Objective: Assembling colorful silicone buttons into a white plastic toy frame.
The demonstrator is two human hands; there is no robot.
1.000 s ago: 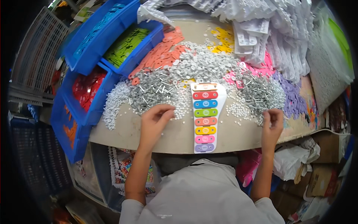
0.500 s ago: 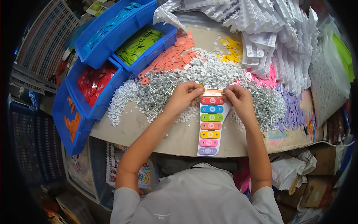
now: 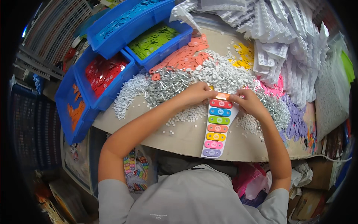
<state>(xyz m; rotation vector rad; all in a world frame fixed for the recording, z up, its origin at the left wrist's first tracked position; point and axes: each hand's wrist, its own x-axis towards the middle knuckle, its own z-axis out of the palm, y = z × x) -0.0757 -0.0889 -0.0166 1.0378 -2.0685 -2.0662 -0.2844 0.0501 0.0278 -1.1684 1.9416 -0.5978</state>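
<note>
A toy xylophone (image 3: 217, 120) lies on the table with its narrow end near the front edge. Its white base carries a row of coloured metal bars: orange, red, blue, green, coral, yellow, pink and purple. At the wide far end, my left hand (image 3: 199, 93) pinches the left end of the orange bar (image 3: 223, 96). My right hand (image 3: 250, 102) grips the same bar's right end, thumb on top and fingers curled at the base's edge. Whatever lies under the fingertips is hidden. Just beyond both hands is a heap of small white round caps (image 3: 223, 72).
Silver pins (image 3: 164, 86) are piled left of the caps, coral bars (image 3: 186, 54) behind them. Blue bins (image 3: 130, 69) of coloured bars stand at left. White xylophone bases (image 3: 276, 33) are stacked at back right, above purple bars (image 3: 294, 119). A clear bag (image 3: 330, 89) stands at far right.
The view has shifted, so the scene sits further right. My left forearm lies flatter, with its elbow further out. Both hands stay at the orange bar, and the xylophone looks slightly more tilted.
</note>
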